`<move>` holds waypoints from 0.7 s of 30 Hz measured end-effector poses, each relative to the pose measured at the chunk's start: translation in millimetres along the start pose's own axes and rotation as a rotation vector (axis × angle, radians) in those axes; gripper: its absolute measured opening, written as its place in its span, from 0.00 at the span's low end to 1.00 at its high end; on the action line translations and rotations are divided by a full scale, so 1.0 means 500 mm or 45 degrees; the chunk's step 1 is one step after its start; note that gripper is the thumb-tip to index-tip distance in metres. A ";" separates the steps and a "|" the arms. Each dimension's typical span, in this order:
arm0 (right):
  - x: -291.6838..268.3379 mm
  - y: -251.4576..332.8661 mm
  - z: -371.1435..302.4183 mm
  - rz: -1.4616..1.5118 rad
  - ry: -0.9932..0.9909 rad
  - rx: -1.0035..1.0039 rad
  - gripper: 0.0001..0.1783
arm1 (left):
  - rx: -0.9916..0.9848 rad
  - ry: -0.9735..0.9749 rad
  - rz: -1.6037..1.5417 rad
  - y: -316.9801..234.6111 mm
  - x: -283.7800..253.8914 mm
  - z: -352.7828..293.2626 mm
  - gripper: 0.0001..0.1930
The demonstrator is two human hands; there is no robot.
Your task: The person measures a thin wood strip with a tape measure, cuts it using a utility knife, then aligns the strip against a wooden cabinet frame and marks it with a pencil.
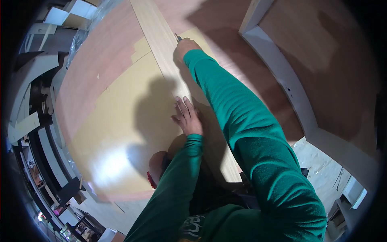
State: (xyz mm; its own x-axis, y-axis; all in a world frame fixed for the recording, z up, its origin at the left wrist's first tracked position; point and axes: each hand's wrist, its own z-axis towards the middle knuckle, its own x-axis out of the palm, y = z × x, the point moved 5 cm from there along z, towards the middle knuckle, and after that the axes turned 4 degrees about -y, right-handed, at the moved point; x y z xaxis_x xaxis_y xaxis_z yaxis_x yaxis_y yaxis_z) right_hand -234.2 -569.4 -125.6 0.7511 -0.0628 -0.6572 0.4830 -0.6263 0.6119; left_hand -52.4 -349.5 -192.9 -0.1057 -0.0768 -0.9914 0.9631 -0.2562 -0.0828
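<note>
Far left, a dark-framed rack (37, 150) contains small items, too indistinct to identify. Centre, a tan sheet (111, 115) lies under a long wooden strip (161, 44). Left hand (188, 119): flat on strip, fingers slightly spread, gripping nothing. Right hand (187, 45): beside strip, fingers curled round a small dark tool (178, 38).

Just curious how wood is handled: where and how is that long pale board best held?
I'd probably grip the long pale board by both long edges, from above, between the left hand and the right hand: it is narrow and lies flat. Keep clear of the slim tool in the right hand, beside the board's right edge.
</note>
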 end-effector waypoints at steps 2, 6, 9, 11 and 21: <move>0.016 0.002 0.018 -0.075 0.059 -0.007 0.18 | -0.023 0.046 -0.060 0.006 0.009 -0.004 0.38; 0.031 0.014 0.031 -0.326 0.109 -0.187 0.19 | -0.039 0.081 -0.063 0.004 0.005 -0.005 0.39; 0.028 0.023 0.030 -0.485 0.136 -0.302 0.19 | -0.047 0.085 -0.096 -0.001 -0.002 -0.003 0.39; 0.024 0.031 0.031 -0.604 0.176 -0.384 0.19 | -0.047 0.085 -0.099 -0.001 -0.002 -0.003 0.39; 0.054 0.014 0.024 -0.977 0.293 -0.498 0.18 | -0.025 -0.046 -0.070 -0.005 -0.008 0.000 0.35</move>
State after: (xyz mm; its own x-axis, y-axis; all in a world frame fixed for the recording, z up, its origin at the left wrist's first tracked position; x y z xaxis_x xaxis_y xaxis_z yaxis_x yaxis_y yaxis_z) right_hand -216.0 -584.9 -144.5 0.2092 0.4490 -0.8687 0.9775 -0.1189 0.1740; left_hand -54.6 -348.7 -188.6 -0.1668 -0.0982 -0.9811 0.9602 -0.2421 -0.1390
